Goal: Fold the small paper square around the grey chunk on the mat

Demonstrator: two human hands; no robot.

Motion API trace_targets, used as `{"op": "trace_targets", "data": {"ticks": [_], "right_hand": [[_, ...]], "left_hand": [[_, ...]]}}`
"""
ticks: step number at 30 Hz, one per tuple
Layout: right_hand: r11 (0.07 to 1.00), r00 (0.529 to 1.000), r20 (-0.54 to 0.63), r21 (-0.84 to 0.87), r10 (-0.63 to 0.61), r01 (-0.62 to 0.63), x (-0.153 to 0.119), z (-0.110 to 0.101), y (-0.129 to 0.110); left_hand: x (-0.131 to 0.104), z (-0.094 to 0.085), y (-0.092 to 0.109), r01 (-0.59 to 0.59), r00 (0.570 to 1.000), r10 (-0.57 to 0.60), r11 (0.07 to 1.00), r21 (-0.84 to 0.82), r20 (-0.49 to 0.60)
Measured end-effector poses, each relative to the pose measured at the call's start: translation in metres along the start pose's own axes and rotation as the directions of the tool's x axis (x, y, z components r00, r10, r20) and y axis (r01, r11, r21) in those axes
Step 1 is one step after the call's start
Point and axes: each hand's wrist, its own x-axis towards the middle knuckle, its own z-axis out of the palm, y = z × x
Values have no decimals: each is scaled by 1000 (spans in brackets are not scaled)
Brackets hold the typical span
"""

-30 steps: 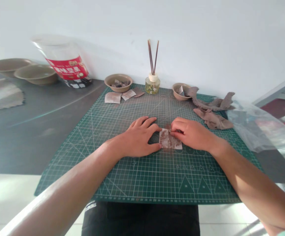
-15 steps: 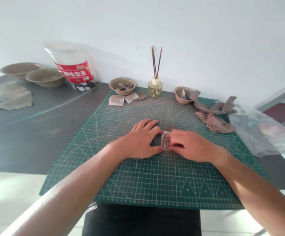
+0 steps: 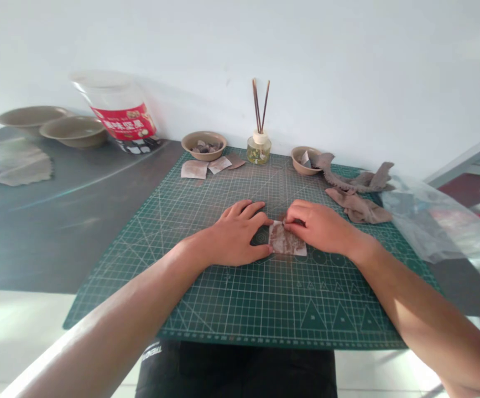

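Observation:
A small whitish square sheet (image 3: 288,243) smeared with brown, like a piece of sandpaper, lies on the green cutting mat (image 3: 256,309). My left hand (image 3: 238,232) rests flat and spread on the mat, with its index fingertip and thumb tip at the sheet's left edge. Over the sheet's upper right part, my right hand (image 3: 317,224) is closed, its fingers pinched together low against the surface. Whatever sits in that pinch is hidden by the fingers. Brownish dust shows near the right fingertips.
Behind my hands stand a bowl of dark shards (image 3: 204,145), a reed diffuser (image 3: 259,148) and a smaller bowl (image 3: 304,166). Several sheet pieces (image 3: 194,169) lie by the left bowl. Brown cloths (image 3: 360,207) and a clear plastic bag (image 3: 426,226) are at right; a tall jar (image 3: 124,119) stands at left.
My right hand has shifted up across the sheet, uncovering most of its brown-smeared face. My left hand keeps its place at the left edge. The view has shifted slightly.

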Motion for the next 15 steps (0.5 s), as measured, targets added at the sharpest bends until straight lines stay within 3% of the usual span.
{"op": "trace_targets", "data": {"ticks": [4,9,15], "right_hand": [[993,993,71,76,-95,90,-2,2,-1],[1000,1000,-8,6,-28,28,-4,0,5],[990,986,84,38,-141,139,-6,4,1]], "left_hand": [[0,-2,2,-6,1000,7,1000,-7,28],[1,-1,2,14,1000,-14,1000,-13,2],[1,-2,2,2,999,-2,1000,-15,35]]}}
